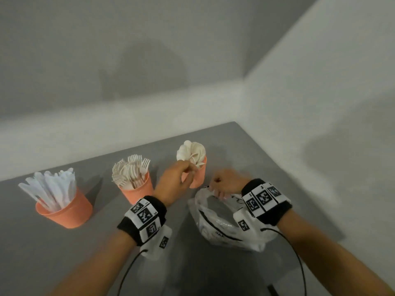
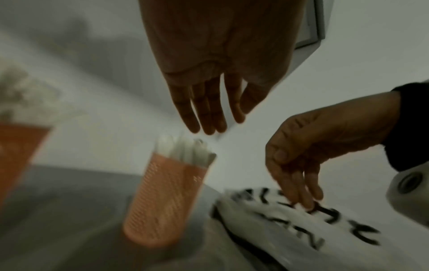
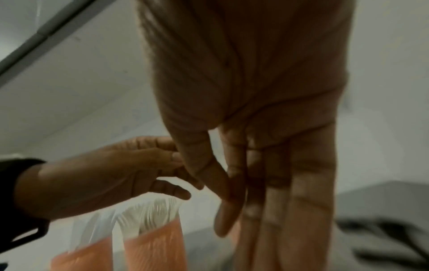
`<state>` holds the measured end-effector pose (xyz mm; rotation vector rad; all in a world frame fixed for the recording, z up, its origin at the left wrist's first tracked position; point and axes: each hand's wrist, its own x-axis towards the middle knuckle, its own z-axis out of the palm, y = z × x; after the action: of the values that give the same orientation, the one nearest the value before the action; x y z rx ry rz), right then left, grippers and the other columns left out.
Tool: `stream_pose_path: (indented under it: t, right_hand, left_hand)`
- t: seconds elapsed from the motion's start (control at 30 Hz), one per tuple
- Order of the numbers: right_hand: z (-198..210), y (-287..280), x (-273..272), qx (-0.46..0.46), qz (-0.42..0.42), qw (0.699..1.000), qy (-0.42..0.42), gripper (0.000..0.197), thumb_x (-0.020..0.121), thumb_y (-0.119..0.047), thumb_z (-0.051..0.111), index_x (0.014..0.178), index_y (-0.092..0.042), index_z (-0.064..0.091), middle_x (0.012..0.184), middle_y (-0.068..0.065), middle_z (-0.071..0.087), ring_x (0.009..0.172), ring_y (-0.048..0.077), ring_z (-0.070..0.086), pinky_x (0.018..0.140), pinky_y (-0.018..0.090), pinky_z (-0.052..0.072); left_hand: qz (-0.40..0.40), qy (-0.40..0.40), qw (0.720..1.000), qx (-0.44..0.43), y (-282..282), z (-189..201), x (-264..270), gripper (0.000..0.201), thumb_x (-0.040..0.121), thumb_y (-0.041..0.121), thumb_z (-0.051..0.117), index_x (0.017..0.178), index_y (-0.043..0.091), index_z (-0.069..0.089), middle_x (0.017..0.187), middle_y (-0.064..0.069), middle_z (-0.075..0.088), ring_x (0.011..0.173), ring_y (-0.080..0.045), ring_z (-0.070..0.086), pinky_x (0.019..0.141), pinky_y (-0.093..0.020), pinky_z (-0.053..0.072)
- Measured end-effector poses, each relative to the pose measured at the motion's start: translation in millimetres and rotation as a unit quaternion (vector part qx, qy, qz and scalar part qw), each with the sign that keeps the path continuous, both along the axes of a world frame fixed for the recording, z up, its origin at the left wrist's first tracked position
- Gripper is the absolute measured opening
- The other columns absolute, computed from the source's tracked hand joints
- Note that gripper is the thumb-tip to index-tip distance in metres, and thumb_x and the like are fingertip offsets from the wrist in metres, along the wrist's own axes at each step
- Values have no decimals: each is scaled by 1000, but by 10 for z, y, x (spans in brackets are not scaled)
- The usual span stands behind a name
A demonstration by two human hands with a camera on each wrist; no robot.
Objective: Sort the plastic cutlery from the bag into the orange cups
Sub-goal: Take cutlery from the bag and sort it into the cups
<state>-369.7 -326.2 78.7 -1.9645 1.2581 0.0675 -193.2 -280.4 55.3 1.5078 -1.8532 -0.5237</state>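
Observation:
Three orange cups stand in a row on the grey table. The left cup [image 1: 68, 212] holds knives, the middle cup [image 1: 139, 193] forks, the right cup [image 1: 200, 176] spoons [image 1: 192, 152]. My left hand [image 1: 189, 168] hovers at the spoon cup [image 2: 167, 201]. In the left wrist view its fingers [image 2: 209, 113] point straight down just above the spoons, with nothing between them. My right hand [image 1: 215, 190] rests its straight fingertips [image 2: 306, 201] on the top of the white printed plastic bag [image 1: 222, 227], which lies crumpled in front of the spoon cup.
A white wall runs along the table's far edge, and another wall along the right edge [image 1: 267, 159]. Bare grey tabletop [image 1: 64, 253] lies in front of the cups. Black cables trail from both wrist bands toward me.

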Motion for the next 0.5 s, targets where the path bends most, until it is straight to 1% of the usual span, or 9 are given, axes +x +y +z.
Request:
stream_pose_path:
  t: [0.03,0.1,0.17,0.2,0.23,0.3,0.37,0.43,0.5]
  right_hand:
    - [-79,53,-53,33,4,999,34,22,92,-10,46,92,3,63,80,15,67,57,16,57,62,24,53]
    - [-236,170,-153,36,7,995,90,27,92,-12,49,104,6,64,91,18,67,65,17,58,73,31,54]
    - [-391,276,-227,-21,22,989,145,32,93,-18,49,115,2,60,100,11,61,86,19,57,83,29,47]
    - [-477,327,-249,-43,34,986,159,33,93,-21,49,119,-2,58,109,8,60,99,20,56,91,29,43]
    - [-553,373,-266,-39,38,984,171,33,94,-23,48,121,-7,57,118,8,59,108,22,54,96,31,41]
    - [-678,414,-278,-3,57,977,203,31,93,-20,49,120,-8,57,121,11,60,110,27,56,92,33,43]
    - [-732,423,-279,6,76,972,223,31,89,-18,54,117,-5,57,117,15,62,108,30,57,87,34,45]
    - [-750,427,-287,0,87,970,227,34,85,-22,59,115,-5,58,113,14,63,106,30,58,82,33,45]
    - [-793,451,-281,-17,87,968,235,35,82,-24,62,113,-7,59,106,12,63,99,28,58,78,33,45]
  left_hand:
    - [-23,-2,999,28,-1,-62,-114,24,86,25,51,96,8,65,101,-4,63,94,-19,59,82,-28,44]
    - [-43,-47,995,79,0,-234,-294,20,89,23,56,94,7,67,107,-7,57,98,-20,54,85,-24,39]
    - [-37,-86,987,128,17,-410,-410,24,90,28,55,98,10,69,116,-9,50,104,-22,51,93,-29,40]
    - [-29,-101,982,155,32,-472,-448,26,91,31,54,100,11,69,118,-10,49,106,-24,51,96,-32,40]
    - [-22,-119,976,181,52,-518,-480,29,92,33,52,101,11,68,119,-12,51,106,-25,52,96,-32,41]
    - [-13,-149,964,222,103,-552,-528,32,94,32,48,102,7,68,113,-13,59,104,-25,56,88,-28,41]
    - [4,-145,959,244,144,-562,-551,30,93,27,50,105,5,67,112,-11,64,104,-25,58,83,-26,40]
    - [14,-126,958,258,168,-572,-541,30,90,20,51,114,6,62,121,-12,61,111,-26,56,90,-28,41]
    - [8,-118,955,273,200,-556,-534,38,90,14,51,127,7,52,132,-14,51,121,-27,48,99,-29,37]
